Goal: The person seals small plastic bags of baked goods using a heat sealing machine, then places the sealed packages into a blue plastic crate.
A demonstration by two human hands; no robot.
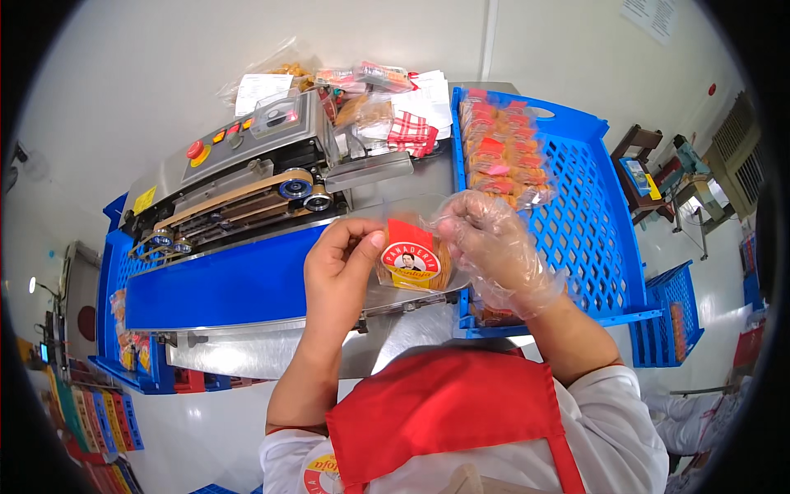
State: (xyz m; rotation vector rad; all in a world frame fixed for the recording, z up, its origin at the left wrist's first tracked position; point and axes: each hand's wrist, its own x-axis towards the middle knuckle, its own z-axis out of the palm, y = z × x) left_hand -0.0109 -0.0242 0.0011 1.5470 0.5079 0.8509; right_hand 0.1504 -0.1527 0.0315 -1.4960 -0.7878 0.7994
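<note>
A clear plastic bag of baked goods [412,262] with a red and yellow printed label is held upright before me, above the near end of the sealing machine's metal deck. My bare left hand [336,265] pinches its upper left edge between thumb and forefinger. On the other side, my right hand [490,238], in a clear plastic glove, grips the bag's upper right edge. The label bears writing and a printed portrait. Just left of my left hand runs the blue conveyor belt [216,290] of a continuous band sealer [247,163].
To the right, a blue plastic crate [608,204] holds rows of packed bags [500,145]. Another blue crate [157,370] with bags stands beyond the belt's left end. Papers [426,92], a checked cloth [410,133] and bagged goods lie behind. The sealer carries a red stop button [195,150].
</note>
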